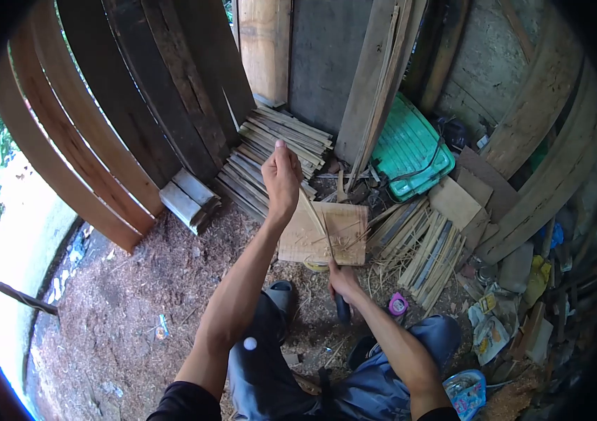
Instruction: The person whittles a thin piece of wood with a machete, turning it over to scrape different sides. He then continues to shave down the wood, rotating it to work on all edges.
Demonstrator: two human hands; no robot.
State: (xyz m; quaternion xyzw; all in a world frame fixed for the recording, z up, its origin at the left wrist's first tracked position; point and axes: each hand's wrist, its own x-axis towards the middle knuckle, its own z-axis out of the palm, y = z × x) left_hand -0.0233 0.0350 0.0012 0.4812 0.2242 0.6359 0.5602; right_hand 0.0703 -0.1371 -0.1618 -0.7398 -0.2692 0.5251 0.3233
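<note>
Clearly, above one rectangular wooden board [295, 242], the left hand [282, 179] clenches one slender strip [313, 212]; beside the board, the right hand [344, 281] grips one dark-handled blade [342, 309].

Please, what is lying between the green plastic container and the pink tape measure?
Between the green plastic container and the pink tape measure lies a loose pile of thin strips. The head view shows this.

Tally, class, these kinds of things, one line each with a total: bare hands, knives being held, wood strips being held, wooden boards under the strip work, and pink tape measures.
Hands: 2, left hand and right hand
Held knife: 1
Held wood strip: 1
Work board: 1
Pink tape measure: 1
Total: 6
</note>
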